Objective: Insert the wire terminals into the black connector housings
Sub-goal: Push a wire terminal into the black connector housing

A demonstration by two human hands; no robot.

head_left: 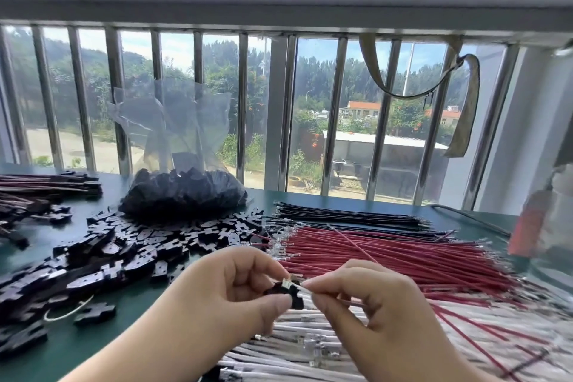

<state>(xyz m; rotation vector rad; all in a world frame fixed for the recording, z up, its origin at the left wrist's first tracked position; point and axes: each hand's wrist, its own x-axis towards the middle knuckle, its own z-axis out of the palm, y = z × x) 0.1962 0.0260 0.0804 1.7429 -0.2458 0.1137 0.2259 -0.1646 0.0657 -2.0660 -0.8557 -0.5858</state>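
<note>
My left hand (pixel 229 291) pinches a black connector housing (pixel 286 292) between thumb and fingers, just above the green table. My right hand (pixel 366 301) holds a white wire (pixel 305 287) whose metal terminal sits at the housing's opening; a red wire (pixel 356 244) also runs up and back from this hand. Loose black housings (pixel 130 251) lie in a pile to the left. Red wires (pixel 387 260), black wires (pixel 347 215) and white wires (pixel 297 347) lie in rows to the right and below my hands.
A clear plastic bag (pixel 183 189) full of black housings stands at the back centre. Finished wire bundles (pixel 46 186) lie at the far left. A barred window runs behind the green table (pixel 102 347). A blurred clear container with a red part (pixel 533 220) stands at the right edge.
</note>
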